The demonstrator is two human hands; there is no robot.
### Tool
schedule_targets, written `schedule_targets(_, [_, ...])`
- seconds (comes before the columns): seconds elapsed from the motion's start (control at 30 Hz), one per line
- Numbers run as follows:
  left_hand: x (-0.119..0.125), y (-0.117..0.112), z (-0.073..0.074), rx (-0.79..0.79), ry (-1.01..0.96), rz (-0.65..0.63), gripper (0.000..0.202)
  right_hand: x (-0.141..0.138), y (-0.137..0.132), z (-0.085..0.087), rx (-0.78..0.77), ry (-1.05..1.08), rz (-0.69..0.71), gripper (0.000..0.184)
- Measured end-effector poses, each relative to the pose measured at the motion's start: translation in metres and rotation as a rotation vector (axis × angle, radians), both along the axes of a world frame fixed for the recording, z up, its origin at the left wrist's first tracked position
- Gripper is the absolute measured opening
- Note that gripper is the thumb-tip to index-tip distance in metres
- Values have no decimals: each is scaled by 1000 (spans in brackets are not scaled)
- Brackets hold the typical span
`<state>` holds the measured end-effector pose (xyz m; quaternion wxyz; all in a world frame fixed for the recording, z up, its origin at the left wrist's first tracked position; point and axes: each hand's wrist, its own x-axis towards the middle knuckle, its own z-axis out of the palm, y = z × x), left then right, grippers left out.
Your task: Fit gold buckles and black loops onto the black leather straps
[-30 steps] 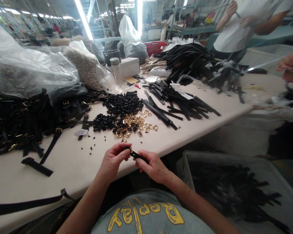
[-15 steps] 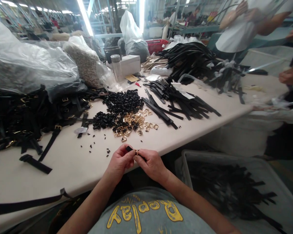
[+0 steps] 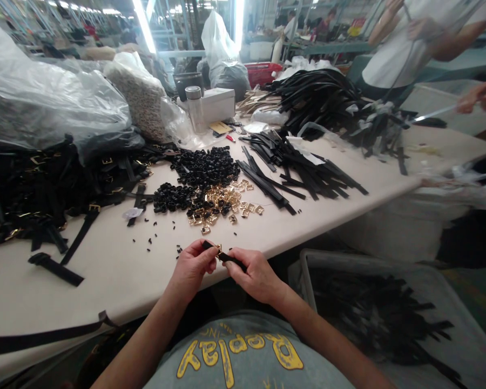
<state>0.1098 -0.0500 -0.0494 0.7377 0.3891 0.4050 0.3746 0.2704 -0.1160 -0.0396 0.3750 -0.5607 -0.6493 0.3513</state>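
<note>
Both hands hold one short black strap (image 3: pixel 234 260) at the table's front edge. A gold buckle (image 3: pixel 219 249) sits on the strap between my hands. My left hand (image 3: pixel 194 266) pinches the strap's left end, its fingertips right against the buckle. With thumb and fingers closed, my right hand (image 3: pixel 254 274) grips the strap to the right of the buckle. Beyond them lie loose gold buckles (image 3: pixel 249 208) in a small heap. Behind and left of these is a pile of small black loops (image 3: pixel 206 167).
Black straps with buckles (image 3: pixel 56 194) are heaped at left, beside plastic bags (image 3: pixel 56 102). Loose black strips (image 3: pixel 299 167) lie to the right. A grey bin (image 3: pixel 308 270) of black pieces stands below the table (image 3: pixel 146 292). Another person's hand (image 3: pixel 480 97) is at far right.
My hands have drawn slightly apart, baring more strap between the buckle and my right hand. The buckle has shifted a little left. At far right, a co-worker's hand has moved up.
</note>
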Motion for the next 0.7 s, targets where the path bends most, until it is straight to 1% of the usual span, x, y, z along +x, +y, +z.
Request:
schedule_targets(0.13, [6,-6,0,-105,-25,-7,35,-5,0,-4,39,-35,4,17])
schedule_targets(0.33, [7,-8,0,-166,-42,-3,38,-9,-1,-8,64,-94,15,18])
schedule_targets(0.4, [6,-8,-1,-139,-31,-11,38,-9,-1,-7,58,-100,20,22])
schedule_targets(0.53, [6,-10,-4,-23,26,-25,33,-7,1,-4,33,-104,-10,33])
schedule_targets(0.7, [-1,-16,-7,76,43,-89,28,-5,-1,-1,23,-70,-32,34])
